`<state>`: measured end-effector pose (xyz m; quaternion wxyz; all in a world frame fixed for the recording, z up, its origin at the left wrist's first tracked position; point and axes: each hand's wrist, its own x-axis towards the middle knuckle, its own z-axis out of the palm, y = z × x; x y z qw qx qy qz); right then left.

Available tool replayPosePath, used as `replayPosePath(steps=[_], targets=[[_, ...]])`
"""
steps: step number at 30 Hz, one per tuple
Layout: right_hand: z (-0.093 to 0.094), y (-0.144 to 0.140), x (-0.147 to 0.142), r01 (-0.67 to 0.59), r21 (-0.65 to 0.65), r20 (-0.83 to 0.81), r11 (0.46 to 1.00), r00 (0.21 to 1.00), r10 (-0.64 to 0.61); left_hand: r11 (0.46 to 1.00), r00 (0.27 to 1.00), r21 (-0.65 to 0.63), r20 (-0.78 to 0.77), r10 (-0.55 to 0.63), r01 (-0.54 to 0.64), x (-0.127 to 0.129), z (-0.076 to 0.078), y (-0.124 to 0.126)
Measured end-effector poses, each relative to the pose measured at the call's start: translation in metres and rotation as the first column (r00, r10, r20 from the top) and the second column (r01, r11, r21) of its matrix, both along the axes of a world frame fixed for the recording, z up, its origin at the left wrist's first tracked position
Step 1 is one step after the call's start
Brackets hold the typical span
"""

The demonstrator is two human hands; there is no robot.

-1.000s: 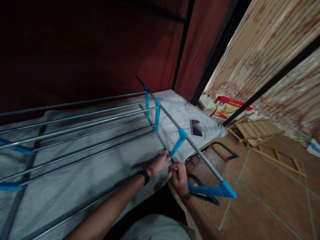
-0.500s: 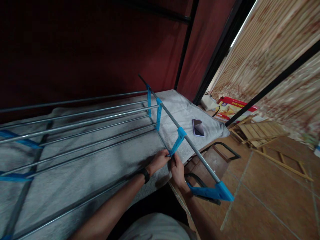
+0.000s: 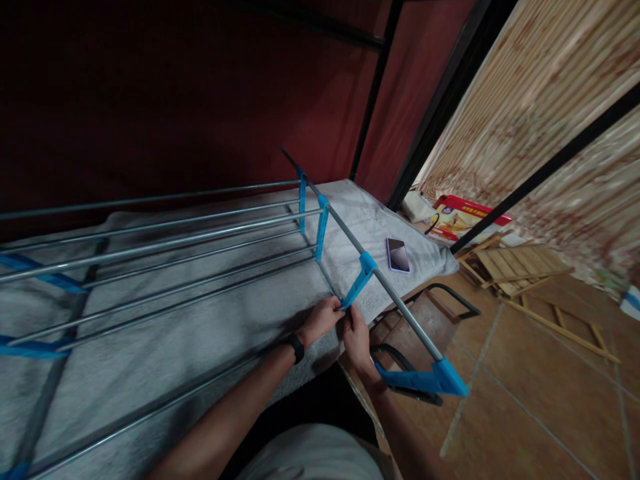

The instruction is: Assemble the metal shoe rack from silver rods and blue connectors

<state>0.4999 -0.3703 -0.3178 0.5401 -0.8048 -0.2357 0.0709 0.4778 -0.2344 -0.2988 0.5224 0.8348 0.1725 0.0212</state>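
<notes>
Hands meet at the lower end of a blue plastic brace [image 3: 357, 289] on a folding drying rack [image 3: 200, 253], which lies across a grey towel [image 3: 210, 333] spread over the counter. My left hand [image 3: 323, 319], a dark watch [image 3: 297, 347] at the wrist, pinches the brace's foot where it joins a thin dark rod; my right hand [image 3: 357, 337] closes in from the other side, fingertips touching the same joint, so both grips are narrow and set on that one small fitting. The brace slants up to the long grey side rail [image 3: 400, 303], which runs out past the counter edge to a blue end piece [image 3: 430, 381] hanging over the tiled floor. A phone [image 3: 398, 255] lies on the towel near the far corner, well apart from my fingers. I judge the step in hand to be working this brace end at its pivot; the move it calls for is a firm, small pinch with the rod held steady.
</notes>
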Motion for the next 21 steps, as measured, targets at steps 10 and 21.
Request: replayPosePath(steps=[10, 21], targets=[[-0.005, 0.000, -0.001, -0.005, 0.038, 0.045, 0.999, 0.999, 0.003, 0.997, 0.995, -0.037, -0.068, 0.071, -0.073, -0.003, 0.006, -0.001], [-0.010, -0.002, -0.001, 0.016, -0.007, 0.098, 1.000, 0.995, -0.015, 0.997, 0.997, 0.008, -0.011, -0.079, 0.079, -0.005, 0.012, -0.003]])
